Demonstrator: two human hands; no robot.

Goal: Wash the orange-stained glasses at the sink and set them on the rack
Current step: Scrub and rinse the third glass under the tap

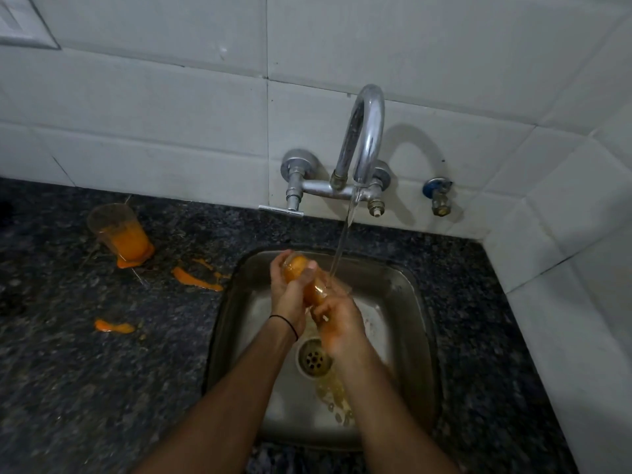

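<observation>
Ideally, the glass (295, 268), held over the sink (407, 302) at the frame's centre, should be rolled slowly so the stream (342, 244) sweeps every wall. Left hand (287, 295) curls round its orange end and right hand (338, 326) clasps the other. It lies tilted, long axis from 10 to 4 o'clock, mouth seemingly toward 4.
</observation>
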